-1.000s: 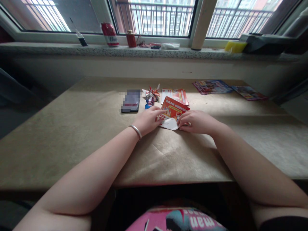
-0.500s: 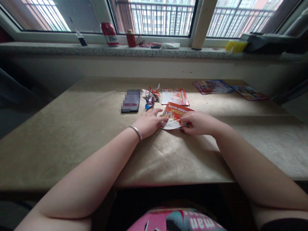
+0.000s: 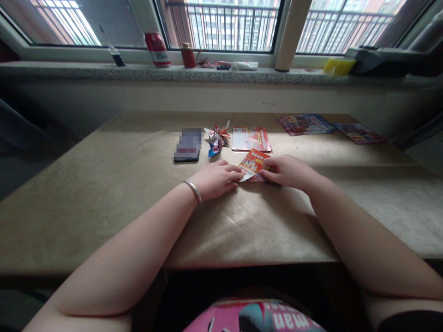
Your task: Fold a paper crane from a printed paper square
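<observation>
A red and white printed leaflet (image 3: pixel 254 161) lies on the table between my hands, its near right part folded over so that some of the underside shows. My left hand (image 3: pixel 219 179) rests with fingers stretched out on the leaflet's left edge. From the right, my right hand (image 3: pixel 285 171) pinches the leaflet's right side between thumb and fingers. Just beyond the leaflet lies a stack of similar leaflets (image 3: pixel 251 139). Folded paper figures (image 3: pixel 218 138) in red, white and blue stand left of that stack.
A dark phone (image 3: pixel 188 145) lies left of the paper figures on the beige table (image 3: pixel 104 198). Colourful leaflets (image 3: pixel 306 124) lie at the back right. On the windowsill (image 3: pixel 214 74) stand a red can (image 3: pixel 157 50), a small red bottle (image 3: pixel 188 55) and a yellow item (image 3: pixel 339 66).
The right hand has lifted and folded the leaflet's right side, covering less of the print lettering's left part. My left hand has shifted slightly nearer to me, fingers closer together.
</observation>
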`<state>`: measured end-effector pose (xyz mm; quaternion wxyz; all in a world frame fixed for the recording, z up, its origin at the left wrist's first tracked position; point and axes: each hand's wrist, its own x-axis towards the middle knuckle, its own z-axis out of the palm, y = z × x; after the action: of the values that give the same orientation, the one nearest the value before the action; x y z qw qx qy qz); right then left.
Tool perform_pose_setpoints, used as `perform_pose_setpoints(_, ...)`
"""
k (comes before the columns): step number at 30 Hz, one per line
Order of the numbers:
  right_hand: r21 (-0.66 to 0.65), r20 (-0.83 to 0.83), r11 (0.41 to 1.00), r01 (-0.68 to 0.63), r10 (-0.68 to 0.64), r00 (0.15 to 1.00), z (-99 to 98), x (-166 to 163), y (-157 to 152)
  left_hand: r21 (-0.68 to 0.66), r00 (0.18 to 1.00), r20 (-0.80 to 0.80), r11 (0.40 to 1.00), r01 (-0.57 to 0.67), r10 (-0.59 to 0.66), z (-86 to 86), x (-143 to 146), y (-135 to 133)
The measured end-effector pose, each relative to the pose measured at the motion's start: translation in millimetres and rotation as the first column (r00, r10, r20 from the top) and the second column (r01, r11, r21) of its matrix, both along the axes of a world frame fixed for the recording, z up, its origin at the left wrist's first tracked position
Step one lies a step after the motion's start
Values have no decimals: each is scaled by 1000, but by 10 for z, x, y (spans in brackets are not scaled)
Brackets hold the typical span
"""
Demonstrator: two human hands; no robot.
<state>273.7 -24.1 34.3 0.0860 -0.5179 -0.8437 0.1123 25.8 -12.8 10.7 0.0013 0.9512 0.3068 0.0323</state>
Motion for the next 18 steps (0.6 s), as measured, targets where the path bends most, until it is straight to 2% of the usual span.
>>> perform_pose_setpoints(3,-16,-1,999,37,-37,999,-62,12,41,15,1000,-27,1000,-15,16,-27,71,-62)
perform_pose_setpoints(8,-123,-38,986,117,-122,992,-171,55,132,2,1000,-11,1000,-23,23,-5,111,-122)
perform_pose_setpoints(13,-132,53,976,175,-170,984,-217,63,180,-89,1000,16,996,-23,25,73,49,-115)
perform_pose_setpoints(18,-139,79,971,196,-187,979,-257,63,194,-79,999,25,997,-20,22,80,36,-88)
